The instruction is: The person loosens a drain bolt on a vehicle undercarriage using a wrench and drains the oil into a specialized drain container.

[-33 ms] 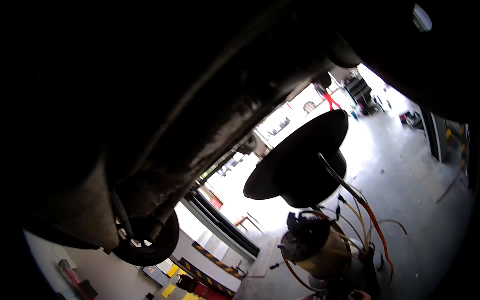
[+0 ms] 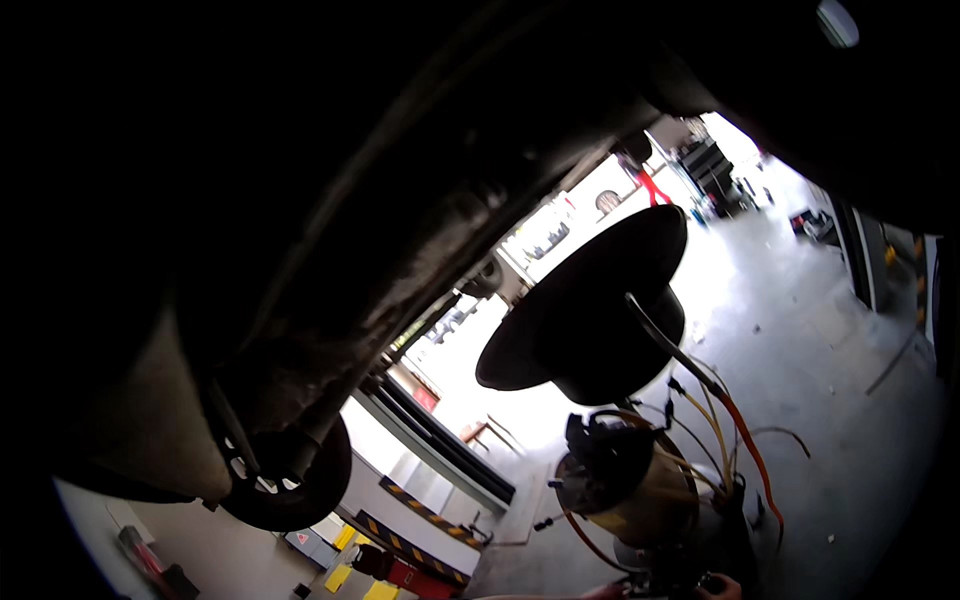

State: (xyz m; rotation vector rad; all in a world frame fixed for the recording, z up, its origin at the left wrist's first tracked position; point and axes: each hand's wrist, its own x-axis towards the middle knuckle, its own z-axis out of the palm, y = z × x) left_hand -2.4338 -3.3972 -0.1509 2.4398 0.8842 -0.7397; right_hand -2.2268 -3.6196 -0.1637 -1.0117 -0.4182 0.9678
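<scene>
My right hand [image 2: 720, 586] shows at the bottom edge, its fingers curled against a dark fitting [image 2: 665, 582] whose kind I cannot make out. Only a sliver of my left hand [image 2: 604, 593] comes into view on the other side of that fitting; its fingers are hidden. Just above my hands stands the amber, see-through cylinder [image 2: 645, 500] of what looks like an oil drainer, topped with black parts. A wide dark drain pan [image 2: 590, 320] rises over it, tilted, with a dark pipe leading into an orange hose [image 2: 745, 430]. Several thin yellowish tubes [image 2: 715, 430] stand beside the cylinder.
A raised vehicle's dark underside [image 2: 400, 220] fills the upper left, with a wheel [image 2: 300, 490] at its lower end. Lift posts [image 2: 440, 450] stand left and right [image 2: 860, 250]. Striped barriers [image 2: 410, 545] lie lower left. Farther back are a person's red trousers [image 2: 650, 186] and dark equipment [image 2: 708, 170].
The whole view has shifted slightly, so the pan and cylinder sit a little higher and farther left. A bit more of my hands shows at the bottom edge.
</scene>
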